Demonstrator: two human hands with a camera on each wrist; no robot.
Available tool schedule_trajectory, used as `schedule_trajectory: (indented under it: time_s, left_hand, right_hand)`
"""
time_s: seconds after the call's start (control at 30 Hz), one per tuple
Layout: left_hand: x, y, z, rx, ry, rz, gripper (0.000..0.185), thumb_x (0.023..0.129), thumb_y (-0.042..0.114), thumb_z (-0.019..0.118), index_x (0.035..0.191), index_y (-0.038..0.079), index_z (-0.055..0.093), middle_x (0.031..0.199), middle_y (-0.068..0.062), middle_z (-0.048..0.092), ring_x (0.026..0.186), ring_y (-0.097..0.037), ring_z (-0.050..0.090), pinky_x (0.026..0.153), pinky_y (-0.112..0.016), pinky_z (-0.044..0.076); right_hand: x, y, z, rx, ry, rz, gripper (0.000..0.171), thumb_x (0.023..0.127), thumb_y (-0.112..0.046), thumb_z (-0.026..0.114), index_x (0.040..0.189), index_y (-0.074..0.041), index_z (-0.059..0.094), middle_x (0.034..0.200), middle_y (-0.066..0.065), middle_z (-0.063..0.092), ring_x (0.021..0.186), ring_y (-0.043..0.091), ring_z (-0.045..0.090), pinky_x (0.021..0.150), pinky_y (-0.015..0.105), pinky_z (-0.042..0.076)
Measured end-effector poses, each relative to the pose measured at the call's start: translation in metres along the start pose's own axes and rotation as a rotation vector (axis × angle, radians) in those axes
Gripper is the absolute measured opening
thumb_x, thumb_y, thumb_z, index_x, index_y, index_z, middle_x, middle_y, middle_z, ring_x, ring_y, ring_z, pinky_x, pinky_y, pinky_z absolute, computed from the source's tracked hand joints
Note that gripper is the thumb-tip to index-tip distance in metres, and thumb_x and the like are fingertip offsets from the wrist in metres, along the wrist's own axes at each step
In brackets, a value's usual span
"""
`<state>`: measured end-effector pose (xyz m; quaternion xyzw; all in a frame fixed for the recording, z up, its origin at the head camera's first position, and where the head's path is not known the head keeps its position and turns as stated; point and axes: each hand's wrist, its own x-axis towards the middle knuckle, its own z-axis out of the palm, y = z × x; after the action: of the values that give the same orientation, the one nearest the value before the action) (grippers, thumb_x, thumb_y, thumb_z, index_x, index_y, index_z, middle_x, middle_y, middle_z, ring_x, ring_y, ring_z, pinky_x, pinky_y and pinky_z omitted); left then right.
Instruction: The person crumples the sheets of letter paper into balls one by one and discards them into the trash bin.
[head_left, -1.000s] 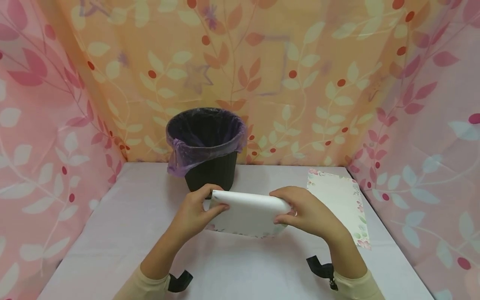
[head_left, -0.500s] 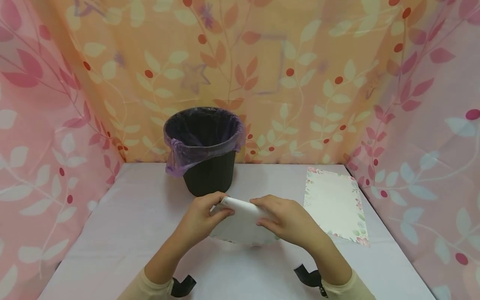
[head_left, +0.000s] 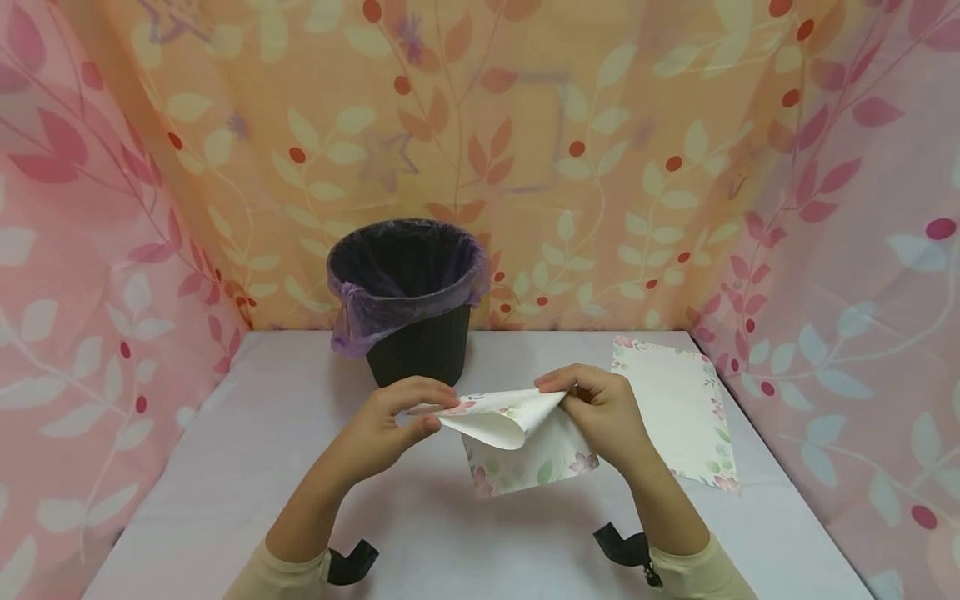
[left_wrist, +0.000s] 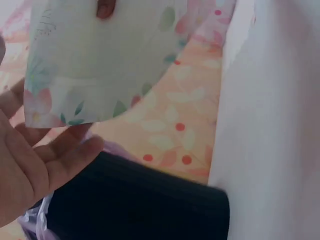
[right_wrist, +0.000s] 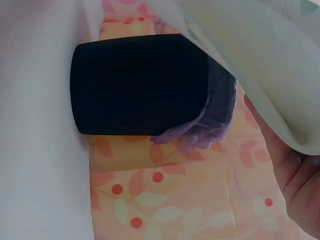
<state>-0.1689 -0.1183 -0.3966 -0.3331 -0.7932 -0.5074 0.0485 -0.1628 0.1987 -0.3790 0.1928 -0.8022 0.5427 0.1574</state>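
A sheet of paper (head_left: 525, 467) with a printed floral border is held up over the table, its upper part curled into a loose roll. My right hand (head_left: 603, 408) pinches it between thumb and fingers at the upper right corner. At the opposite end, my left hand (head_left: 390, 421) has its fingertips against the paper's edge, thumb apart below them. The left wrist view shows the left hand's fingers (left_wrist: 75, 157) beside and partly behind the flowered corner. In the right wrist view, the curled paper (right_wrist: 285, 75) covers part of the right hand (right_wrist: 295, 175).
Just behind the hands stands a black trash bin (head_left: 420, 346) with a purple liner (head_left: 390, 312) folded over its rim. Another floral-bordered sheet (head_left: 667, 408) lies flat on the white table (head_left: 225, 467) at the right. Patterned curtains (head_left: 637, 167) enclose the table's back and sides.
The paper has turned in the hands, so its floral border now faces the camera and the roll has opened up. The left thumb has come away from its grip; the right hand has moved to a corner.
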Motion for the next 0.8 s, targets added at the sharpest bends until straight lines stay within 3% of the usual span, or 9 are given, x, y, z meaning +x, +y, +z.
schedule_trajectory:
  time_s: [0.13,0.23,0.33,0.47,0.57,0.63,0.73,0.8]
  left_hand:
    - [0.000,0.002,0.006,-0.129,-0.001,-0.145,0.019,0.094,0.029,0.076,0.112,0.024,0.076,0.126,0.005,0.069,0.113,-0.017,0.068,0.092,-0.032,0.059]
    - [0.001,0.006,0.015,-0.172,-0.017,-0.237,0.032,0.088,0.033,0.082,0.115,0.020,0.071,0.126,0.000,0.069,0.112,-0.019,0.070,0.092,-0.029,0.059]
    - [0.002,0.011,0.023,-0.211,-0.058,-0.278,0.049,0.089,0.029,0.082,0.131,0.014,0.061,0.137,-0.006,0.062,0.121,-0.025,0.067,0.097,-0.031,0.057]
    - [0.002,0.016,0.030,-0.290,-0.124,-0.264,0.072,0.092,0.027,0.079,0.151,0.008,0.043,0.154,-0.013,0.048,0.133,-0.033,0.058,0.102,-0.039,0.054]
    - [0.001,0.017,0.033,-0.367,-0.196,-0.193,0.089,0.089,0.042,0.081,0.158,0.009,0.034,0.157,-0.011,0.046,0.137,-0.032,0.054,0.109,-0.040,0.049]
    - [0.000,0.016,0.036,-0.472,-0.238,-0.157,0.098,0.085,0.054,0.079,0.159,0.009,0.032,0.155,-0.010,0.048,0.136,-0.029,0.055,0.108,-0.040,0.050]
    - [-0.001,0.015,0.042,-0.619,-0.231,-0.145,0.101,0.085,0.058,0.078,0.156,0.002,0.032,0.145,-0.014,0.054,0.127,-0.028,0.061,0.101,-0.036,0.054]
    - [0.000,0.014,0.047,-0.695,-0.162,-0.179,0.090,0.090,0.045,0.079,0.152,-0.003,0.035,0.136,-0.017,0.057,0.118,-0.027,0.065,0.092,-0.036,0.059]
  right_hand:
    - [0.000,-0.001,0.006,0.112,0.084,0.028,0.033,0.089,0.015,0.063,0.091,-0.012,0.082,0.104,0.006,0.077,0.101,0.017,0.072,0.082,0.026,0.061]
    - [-0.002,-0.003,0.014,0.164,0.140,0.037,0.031,0.089,0.016,0.062,0.090,-0.009,0.081,0.105,0.009,0.077,0.100,0.019,0.073,0.081,0.028,0.061]
    - [-0.004,-0.004,0.022,0.191,0.187,0.015,0.029,0.088,0.017,0.063,0.089,-0.006,0.081,0.106,0.011,0.076,0.098,0.021,0.073,0.080,0.029,0.062]
    - [-0.009,-0.005,0.029,0.205,0.187,-0.039,0.025,0.087,0.017,0.067,0.088,-0.004,0.080,0.108,0.013,0.074,0.101,0.024,0.071,0.082,0.030,0.062]
    - [-0.013,-0.006,0.034,0.242,0.134,-0.078,0.022,0.087,0.015,0.068,0.089,-0.003,0.080,0.111,0.014,0.072,0.105,0.026,0.069,0.084,0.030,0.061]
    - [-0.015,-0.006,0.038,0.282,0.098,-0.112,0.021,0.086,0.016,0.069,0.090,-0.001,0.080,0.112,0.015,0.071,0.108,0.026,0.067,0.086,0.030,0.061]
    - [-0.017,-0.006,0.044,0.342,0.054,-0.182,0.022,0.084,0.019,0.069,0.091,0.001,0.079,0.113,0.013,0.070,0.111,0.025,0.066,0.088,0.031,0.060]
    - [-0.019,-0.006,0.048,0.380,0.013,-0.236,0.023,0.083,0.022,0.070,0.092,0.002,0.079,0.114,0.012,0.069,0.113,0.023,0.065,0.089,0.032,0.060]
